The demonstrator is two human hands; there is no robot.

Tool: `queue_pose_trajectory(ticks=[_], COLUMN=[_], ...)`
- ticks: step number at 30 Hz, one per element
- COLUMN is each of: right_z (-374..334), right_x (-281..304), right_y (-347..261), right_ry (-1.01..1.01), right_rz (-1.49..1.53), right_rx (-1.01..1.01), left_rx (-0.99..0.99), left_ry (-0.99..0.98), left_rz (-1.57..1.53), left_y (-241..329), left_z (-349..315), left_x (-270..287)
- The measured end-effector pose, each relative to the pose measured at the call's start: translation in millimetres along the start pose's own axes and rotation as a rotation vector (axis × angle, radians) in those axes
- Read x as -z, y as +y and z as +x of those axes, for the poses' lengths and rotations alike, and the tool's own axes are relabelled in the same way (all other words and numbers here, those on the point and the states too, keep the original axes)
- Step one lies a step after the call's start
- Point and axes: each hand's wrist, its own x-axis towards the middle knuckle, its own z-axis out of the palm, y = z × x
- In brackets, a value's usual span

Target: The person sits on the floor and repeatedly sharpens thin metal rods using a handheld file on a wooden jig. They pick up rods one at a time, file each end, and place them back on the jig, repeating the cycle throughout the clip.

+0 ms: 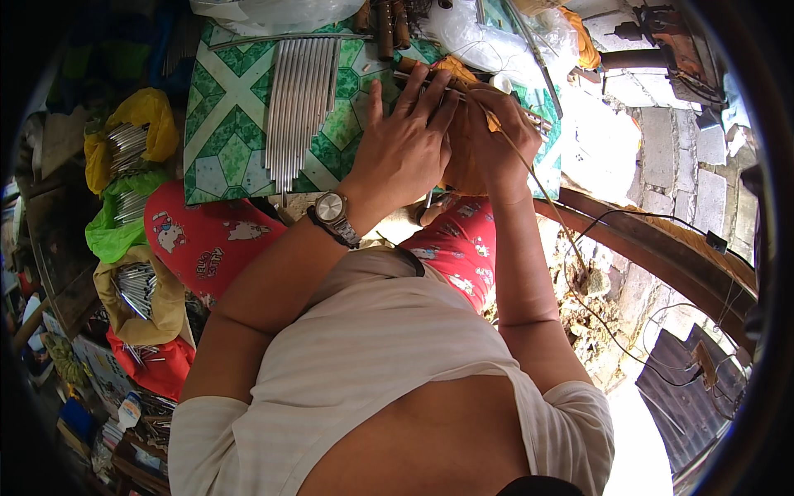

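Observation:
My left hand [407,142] lies flat with fingers stretched out and thumb spread, its fingertips over thin metal rods and an orange-brown cloth or bag [465,169]. My right hand [506,136] is closed beside it, fingers curled down over the same bundle; what they grip is hidden. A thin tan cord or strip [552,198] crosses the right hand and runs toward the lower right. Left of my hands, silvery metal tubes [299,103] lie side by side in graded lengths on a green-and-white patterned board [227,153]. A long thin rod [273,39] lies across their top ends.
Clear plastic bags [488,37] and brown cylinders [385,29] sit at the far edge. On the left stand yellow [153,112], green [107,236], tan [112,289] and red [165,372] bags of metal pieces. A drill-like machine [674,45] stands far right; a black cable [653,213] trails there.

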Motion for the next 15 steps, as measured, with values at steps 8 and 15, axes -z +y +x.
queue_pose_trajectory(ticks=[8, 15], right_z=[1.0, 11.2], right_x=[-1.7, 7.2], right_y=[0.9, -2.1], right_ry=[-0.008, -0.136], right_rz=[0.052, 0.013], right_rx=[0.018, -0.064], left_rx=[0.006, -0.001], left_ry=[0.004, 0.02], left_rz=[-0.01, -0.001], left_y=[0.4, 0.1], left_z=[-0.1, -0.4], left_x=[-0.2, -0.9])
